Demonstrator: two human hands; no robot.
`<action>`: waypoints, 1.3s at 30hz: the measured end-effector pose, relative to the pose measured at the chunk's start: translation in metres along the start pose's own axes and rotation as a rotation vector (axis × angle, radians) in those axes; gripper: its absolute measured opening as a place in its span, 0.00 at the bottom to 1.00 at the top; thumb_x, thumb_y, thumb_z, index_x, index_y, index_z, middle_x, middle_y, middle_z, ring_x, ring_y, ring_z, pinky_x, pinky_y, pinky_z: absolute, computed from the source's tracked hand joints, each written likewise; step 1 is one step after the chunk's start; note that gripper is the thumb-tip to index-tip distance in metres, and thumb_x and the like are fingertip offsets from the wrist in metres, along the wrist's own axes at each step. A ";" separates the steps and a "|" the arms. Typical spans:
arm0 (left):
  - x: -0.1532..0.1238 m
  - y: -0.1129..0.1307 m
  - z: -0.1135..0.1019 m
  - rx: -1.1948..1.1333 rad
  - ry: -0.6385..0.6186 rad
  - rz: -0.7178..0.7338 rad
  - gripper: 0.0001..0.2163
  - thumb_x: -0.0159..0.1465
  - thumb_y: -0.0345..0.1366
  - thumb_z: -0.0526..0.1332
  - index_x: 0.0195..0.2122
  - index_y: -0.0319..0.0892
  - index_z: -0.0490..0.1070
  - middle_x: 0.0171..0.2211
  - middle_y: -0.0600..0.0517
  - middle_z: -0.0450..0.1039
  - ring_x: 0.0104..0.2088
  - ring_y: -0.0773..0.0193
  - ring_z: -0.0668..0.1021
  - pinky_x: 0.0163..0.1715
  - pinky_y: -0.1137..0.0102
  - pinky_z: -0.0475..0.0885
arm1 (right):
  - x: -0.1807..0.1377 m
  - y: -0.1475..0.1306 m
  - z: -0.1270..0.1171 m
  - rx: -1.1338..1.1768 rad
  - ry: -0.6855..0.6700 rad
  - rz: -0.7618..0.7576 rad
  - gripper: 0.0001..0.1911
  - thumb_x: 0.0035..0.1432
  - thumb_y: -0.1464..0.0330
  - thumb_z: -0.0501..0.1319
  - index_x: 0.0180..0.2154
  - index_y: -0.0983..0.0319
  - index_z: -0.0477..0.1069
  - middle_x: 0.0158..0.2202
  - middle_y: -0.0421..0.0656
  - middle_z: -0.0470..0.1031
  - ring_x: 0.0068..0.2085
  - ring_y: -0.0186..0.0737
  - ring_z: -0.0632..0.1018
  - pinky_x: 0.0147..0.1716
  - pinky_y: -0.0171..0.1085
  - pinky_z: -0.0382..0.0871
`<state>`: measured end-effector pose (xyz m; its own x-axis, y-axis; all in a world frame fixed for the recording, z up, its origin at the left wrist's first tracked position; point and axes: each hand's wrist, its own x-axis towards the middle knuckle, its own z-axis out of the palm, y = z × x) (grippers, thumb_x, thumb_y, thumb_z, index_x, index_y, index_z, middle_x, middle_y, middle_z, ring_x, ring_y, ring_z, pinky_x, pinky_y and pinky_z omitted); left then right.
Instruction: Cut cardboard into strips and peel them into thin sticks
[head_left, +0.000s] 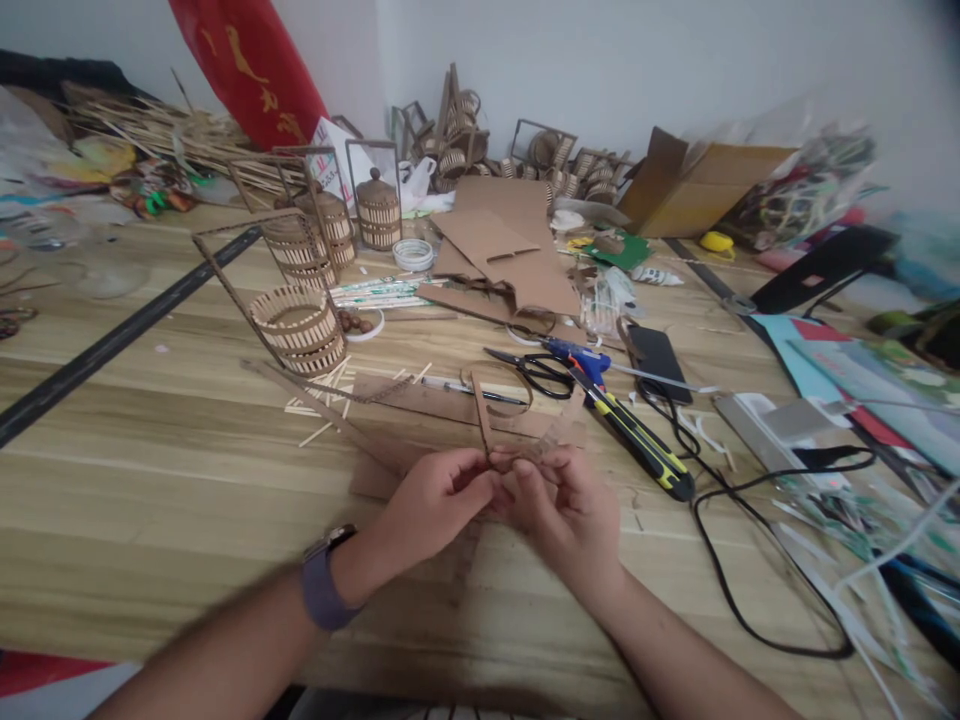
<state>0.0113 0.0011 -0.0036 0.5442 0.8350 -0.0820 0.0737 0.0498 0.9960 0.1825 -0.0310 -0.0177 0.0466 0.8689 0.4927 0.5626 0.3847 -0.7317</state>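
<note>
plain white wall (675, 60) behind, light-wood table (150, 480) with plank grain, red banner (255, 70) leaning in corner, cardboard box (697, 190) by wall, even light

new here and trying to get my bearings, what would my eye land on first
Most likely the left hand and right hand at bottom centre, pinching a thin cardboard strip between them over the wooden table. Next come the round slatted baskets standing up and to the left of the hands, and the red banner at the far top left.
</note>
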 end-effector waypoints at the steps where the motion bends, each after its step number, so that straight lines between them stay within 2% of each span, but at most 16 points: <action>1: 0.001 0.000 0.000 -0.040 0.001 -0.009 0.12 0.65 0.42 0.59 0.36 0.38 0.76 0.35 0.47 0.79 0.37 0.58 0.79 0.38 0.68 0.74 | 0.001 -0.001 0.000 -0.023 -0.005 -0.048 0.06 0.65 0.67 0.59 0.33 0.56 0.65 0.33 0.42 0.80 0.36 0.42 0.82 0.34 0.40 0.75; 3: 0.002 0.001 0.001 -0.123 -0.001 -0.034 0.12 0.64 0.43 0.60 0.35 0.38 0.76 0.32 0.48 0.78 0.35 0.59 0.79 0.37 0.68 0.74 | 0.004 -0.005 -0.002 -0.078 -0.021 -0.190 0.05 0.64 0.71 0.59 0.35 0.55 0.68 0.36 0.42 0.82 0.39 0.43 0.82 0.39 0.43 0.75; 6: 0.004 0.003 0.003 -0.233 0.014 -0.077 0.13 0.62 0.44 0.61 0.30 0.38 0.75 0.27 0.51 0.76 0.30 0.62 0.77 0.32 0.69 0.73 | 0.011 -0.010 -0.003 -0.146 -0.054 -0.395 0.10 0.62 0.75 0.59 0.42 0.55 0.71 0.38 0.42 0.83 0.41 0.42 0.83 0.45 0.45 0.74; 8: 0.004 0.004 0.005 -0.258 0.048 -0.097 0.14 0.61 0.44 0.61 0.27 0.38 0.74 0.24 0.52 0.74 0.28 0.63 0.76 0.30 0.70 0.72 | 0.013 -0.012 -0.003 -0.164 -0.053 -0.460 0.12 0.62 0.76 0.59 0.45 0.55 0.71 0.39 0.42 0.83 0.41 0.42 0.83 0.45 0.45 0.74; 11: 0.003 0.007 0.007 -0.259 0.102 -0.134 0.13 0.59 0.43 0.61 0.25 0.38 0.73 0.22 0.53 0.73 0.27 0.64 0.75 0.28 0.71 0.71 | 0.014 -0.013 -0.001 -0.168 -0.042 -0.473 0.13 0.62 0.75 0.59 0.46 0.55 0.72 0.40 0.43 0.84 0.41 0.42 0.83 0.44 0.45 0.74; 15: 0.001 0.010 0.008 -0.241 0.126 -0.167 0.11 0.57 0.40 0.59 0.23 0.39 0.72 0.20 0.54 0.72 0.23 0.65 0.75 0.25 0.72 0.70 | 0.011 -0.012 -0.001 -0.143 -0.062 -0.414 0.11 0.62 0.74 0.59 0.44 0.55 0.73 0.38 0.42 0.84 0.40 0.42 0.83 0.45 0.45 0.74; 19: 0.001 0.012 0.008 -0.172 0.146 -0.161 0.10 0.55 0.38 0.56 0.21 0.39 0.71 0.18 0.53 0.72 0.21 0.66 0.74 0.22 0.73 0.68 | 0.006 -0.012 -0.002 0.008 -0.060 -0.140 0.04 0.64 0.70 0.59 0.36 0.56 0.71 0.36 0.43 0.83 0.40 0.42 0.83 0.39 0.41 0.77; 24: -0.003 0.014 0.006 -0.045 0.148 -0.108 0.10 0.55 0.37 0.54 0.20 0.41 0.68 0.18 0.52 0.73 0.21 0.65 0.75 0.23 0.73 0.69 | 0.002 -0.009 0.003 0.287 -0.041 0.231 0.12 0.64 0.58 0.60 0.31 0.56 0.65 0.27 0.40 0.79 0.28 0.39 0.81 0.28 0.37 0.76; 28: -0.005 0.014 0.004 0.069 0.123 -0.056 0.12 0.58 0.38 0.55 0.20 0.41 0.68 0.21 0.51 0.75 0.25 0.63 0.76 0.25 0.73 0.69 | 0.008 -0.012 0.004 0.554 -0.057 0.398 0.16 0.60 0.54 0.63 0.30 0.56 0.63 0.25 0.39 0.80 0.23 0.39 0.79 0.22 0.36 0.74; 30: -0.004 0.013 0.004 0.092 0.116 -0.043 0.13 0.59 0.39 0.55 0.20 0.41 0.68 0.22 0.50 0.75 0.26 0.63 0.77 0.26 0.73 0.69 | 0.010 -0.013 0.004 0.613 -0.070 0.410 0.16 0.60 0.54 0.63 0.30 0.56 0.64 0.26 0.40 0.81 0.23 0.39 0.79 0.21 0.35 0.74; 32: -0.004 0.011 0.004 0.078 0.114 -0.045 0.13 0.61 0.40 0.55 0.21 0.41 0.69 0.22 0.50 0.76 0.26 0.62 0.77 0.27 0.72 0.69 | 0.011 -0.013 0.003 0.574 -0.056 0.387 0.15 0.61 0.55 0.63 0.30 0.56 0.64 0.28 0.41 0.82 0.25 0.40 0.81 0.22 0.36 0.75; 36: -0.002 0.008 0.004 -0.020 0.084 -0.044 0.13 0.63 0.43 0.57 0.29 0.40 0.72 0.27 0.50 0.77 0.29 0.61 0.78 0.30 0.70 0.73 | 0.006 -0.008 0.001 0.330 -0.014 0.237 0.11 0.63 0.58 0.61 0.32 0.56 0.66 0.32 0.43 0.83 0.34 0.43 0.84 0.31 0.39 0.78; 39: -0.001 0.006 0.003 0.003 0.061 -0.002 0.14 0.66 0.44 0.57 0.33 0.39 0.75 0.30 0.49 0.78 0.33 0.60 0.79 0.34 0.69 0.73 | 0.002 -0.003 -0.001 0.166 -0.013 0.127 0.10 0.64 0.59 0.61 0.32 0.56 0.67 0.32 0.43 0.82 0.34 0.43 0.83 0.32 0.40 0.77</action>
<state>0.0136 -0.0013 0.0028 0.4924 0.8666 -0.0814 0.0771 0.0498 0.9958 0.1814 -0.0309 -0.0137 0.0966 0.9172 0.3864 0.4091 0.3173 -0.8555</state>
